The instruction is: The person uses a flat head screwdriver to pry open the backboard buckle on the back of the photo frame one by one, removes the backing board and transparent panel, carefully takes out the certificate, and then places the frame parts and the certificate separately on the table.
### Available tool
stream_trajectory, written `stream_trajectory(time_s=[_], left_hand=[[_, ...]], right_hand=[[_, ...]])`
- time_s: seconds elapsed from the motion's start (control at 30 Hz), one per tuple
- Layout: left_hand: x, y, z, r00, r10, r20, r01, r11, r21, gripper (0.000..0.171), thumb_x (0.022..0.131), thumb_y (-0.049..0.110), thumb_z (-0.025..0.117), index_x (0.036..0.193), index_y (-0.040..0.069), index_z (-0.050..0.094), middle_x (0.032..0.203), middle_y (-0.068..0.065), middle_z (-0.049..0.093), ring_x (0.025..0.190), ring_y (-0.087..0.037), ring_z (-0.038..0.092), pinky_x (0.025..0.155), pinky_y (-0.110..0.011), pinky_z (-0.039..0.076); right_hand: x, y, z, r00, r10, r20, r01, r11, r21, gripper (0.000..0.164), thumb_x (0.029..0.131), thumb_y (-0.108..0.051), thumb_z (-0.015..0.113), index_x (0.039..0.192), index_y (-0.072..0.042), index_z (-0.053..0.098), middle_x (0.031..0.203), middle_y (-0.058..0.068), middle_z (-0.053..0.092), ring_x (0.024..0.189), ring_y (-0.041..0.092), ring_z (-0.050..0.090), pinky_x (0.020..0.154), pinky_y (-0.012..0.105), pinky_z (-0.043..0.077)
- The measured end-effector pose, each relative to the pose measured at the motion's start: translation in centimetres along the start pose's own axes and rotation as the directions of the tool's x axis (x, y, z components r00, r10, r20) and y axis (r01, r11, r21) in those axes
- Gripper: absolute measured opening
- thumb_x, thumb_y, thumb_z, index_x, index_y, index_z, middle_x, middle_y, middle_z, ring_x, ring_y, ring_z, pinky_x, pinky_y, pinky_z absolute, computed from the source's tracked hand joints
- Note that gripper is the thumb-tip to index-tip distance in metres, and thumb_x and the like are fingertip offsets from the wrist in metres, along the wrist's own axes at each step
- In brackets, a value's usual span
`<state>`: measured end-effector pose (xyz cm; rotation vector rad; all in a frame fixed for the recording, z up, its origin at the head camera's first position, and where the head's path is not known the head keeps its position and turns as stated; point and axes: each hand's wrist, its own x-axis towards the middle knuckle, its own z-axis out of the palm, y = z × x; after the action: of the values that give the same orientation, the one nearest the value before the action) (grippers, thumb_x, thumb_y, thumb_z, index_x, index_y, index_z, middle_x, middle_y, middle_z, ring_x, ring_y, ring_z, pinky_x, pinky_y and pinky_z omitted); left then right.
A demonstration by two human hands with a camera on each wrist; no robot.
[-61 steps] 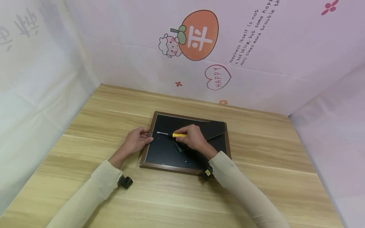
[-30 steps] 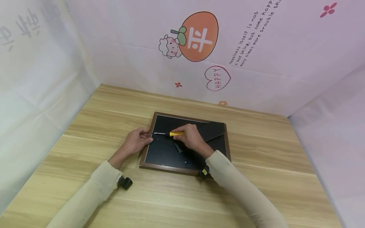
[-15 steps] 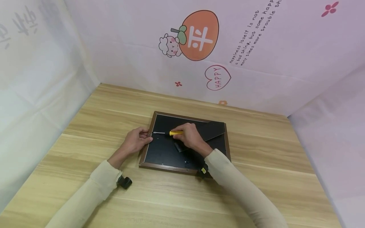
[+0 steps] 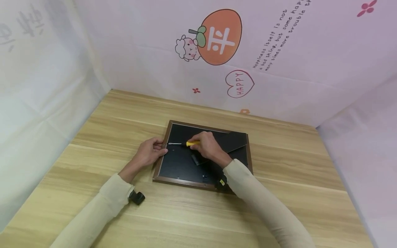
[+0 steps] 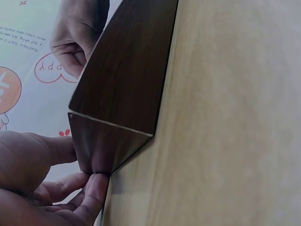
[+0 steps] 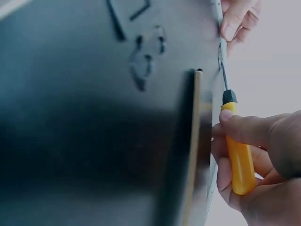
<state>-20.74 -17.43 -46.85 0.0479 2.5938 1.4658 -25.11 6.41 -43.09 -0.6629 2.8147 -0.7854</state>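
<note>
A picture frame with a brown rim lies face down on the table, its black backing board upward. My left hand grips the frame's left rim, thumb on top; in the left wrist view its fingers touch the dark corner. A screwdriver with a yellow handle is held in my right hand between thumb and fingers. Its thin metal shaft points left, the flat tip at the inner edge of the left rim, close to my left thumb. Whether the tip touches a fastener is too small to tell.
A black stand flap lies slantwise on the backing, partly under my right hand. Wood-grain table surrounds the frame. Printed cloth walls stand at the back and both sides. Black cameras sit on both wrists.
Since two seconds ago my right hand has moved the screwdriver slightly left, bringing its tip to the frame's inner edge. My left hand keeps its grip. The head view has shifted a little.
</note>
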Motion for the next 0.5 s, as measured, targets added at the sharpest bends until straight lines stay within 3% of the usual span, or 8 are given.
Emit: stream_trajectory(time_s=[0.33, 0.5], left_hand=[[-0.07, 0.07, -0.13, 1.000, 0.017, -0.001, -0.017, 1.000, 0.019, 0.040, 0.093, 0.012, 0.068, 0.125, -0.007, 0.055, 0.116, -0.025, 0.063, 0.106, -0.035, 0.064, 0.089, -0.041, 0.057], [-0.04, 0.12, 0.01, 1.000, 0.025, 0.002, -0.025, 0.999, 0.030, 0.040, 0.093, 0.012, 0.067, 0.126, -0.007, 0.054, 0.117, -0.025, 0.063, 0.107, -0.034, 0.064, 0.090, -0.041, 0.056]], right_hand=[[-0.12, -0.52, 0.10, 0.998, -0.064, -0.002, 0.064, 0.998, -0.002, 0.020, 0.092, -0.011, 0.070, 0.111, -0.008, 0.075, 0.110, 0.009, 0.074, 0.099, 0.021, 0.070, 0.082, 0.034, 0.060], [-0.13, -0.26, 0.41, 0.998, -0.059, -0.020, 0.059, 0.998, 0.001, 0.020, 0.091, -0.011, 0.070, 0.110, -0.009, 0.076, 0.111, 0.009, 0.074, 0.096, 0.019, 0.071, 0.079, 0.033, 0.060]])
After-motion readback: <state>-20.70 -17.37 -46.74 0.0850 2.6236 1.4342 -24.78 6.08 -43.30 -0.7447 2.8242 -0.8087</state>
